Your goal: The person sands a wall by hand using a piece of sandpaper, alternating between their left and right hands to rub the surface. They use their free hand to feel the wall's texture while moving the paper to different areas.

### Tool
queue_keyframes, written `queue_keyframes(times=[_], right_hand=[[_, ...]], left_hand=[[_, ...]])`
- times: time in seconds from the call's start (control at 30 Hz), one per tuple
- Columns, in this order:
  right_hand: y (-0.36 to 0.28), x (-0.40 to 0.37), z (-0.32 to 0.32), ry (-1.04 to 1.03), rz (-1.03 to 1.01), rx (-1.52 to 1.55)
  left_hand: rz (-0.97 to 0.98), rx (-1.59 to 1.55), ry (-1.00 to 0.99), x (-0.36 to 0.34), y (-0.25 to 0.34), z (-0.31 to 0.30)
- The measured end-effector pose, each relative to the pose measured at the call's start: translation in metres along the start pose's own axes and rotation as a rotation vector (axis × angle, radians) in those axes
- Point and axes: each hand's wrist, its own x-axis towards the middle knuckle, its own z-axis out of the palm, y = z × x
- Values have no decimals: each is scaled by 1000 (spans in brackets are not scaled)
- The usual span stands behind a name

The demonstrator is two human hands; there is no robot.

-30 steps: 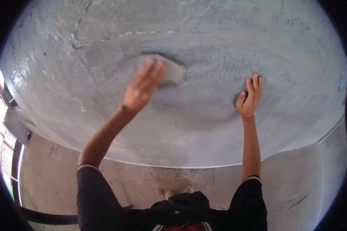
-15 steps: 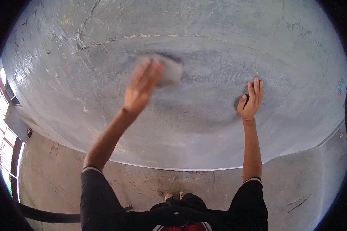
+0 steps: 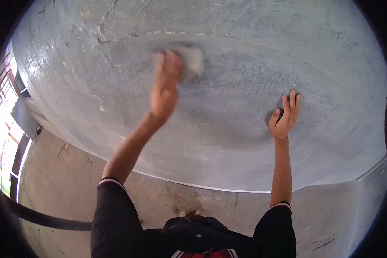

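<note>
My left hand (image 3: 165, 81), smeared by motion, presses a pale flat pad (image 3: 192, 59) against the grey wall (image 3: 228, 129). The pad sticks out to the right of the fingers; its exact kind is too blurred to make out. Farther right, my right hand (image 3: 286, 112) lies on the wall with its thumb apart from the fingers and holds nothing. Around both hands the surface looks rough and patchy, with darker smudges below the pad.
A cracked seam (image 3: 176, 33) crosses the wall above my hands. Below lies a worn concrete floor (image 3: 159, 193) where my feet (image 3: 192, 213) stand. At the left is a bright barred opening (image 3: 4, 133), with a dark curved bar (image 3: 51, 220) beneath it.
My left hand and the pad have moved slightly up the wall. My right hand stays on the same patch, while the whole view has shifted a little.
</note>
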Motion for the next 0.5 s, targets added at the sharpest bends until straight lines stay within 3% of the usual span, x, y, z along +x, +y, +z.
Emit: queue_keyframes(times=[0.1,0.2,0.27,0.3,0.37,0.4,0.47,0.5], right_hand=[[-3,1,0,-10,14,0],[-1,2,-1,-13,6,-5],[-3,0,0,-43,26,-28],[-7,2,1,-44,31,-21],[-20,10,3,-38,109,-45],[-28,15,6,-36,109,-44],[-49,25,13,-19,75,62],[-60,28,18,-16,78,51]], left_hand=[[-41,-66,34,-8,10,3],[101,9,-46,12,-9,-14],[-375,159,246,47,-25,-47],[-376,165,238,40,-20,-43],[-459,-569,49,6,2,-12],[-88,-64,-34,-19,9,12],[175,17,-196,-41,16,16],[186,12,-193,-36,6,9]])
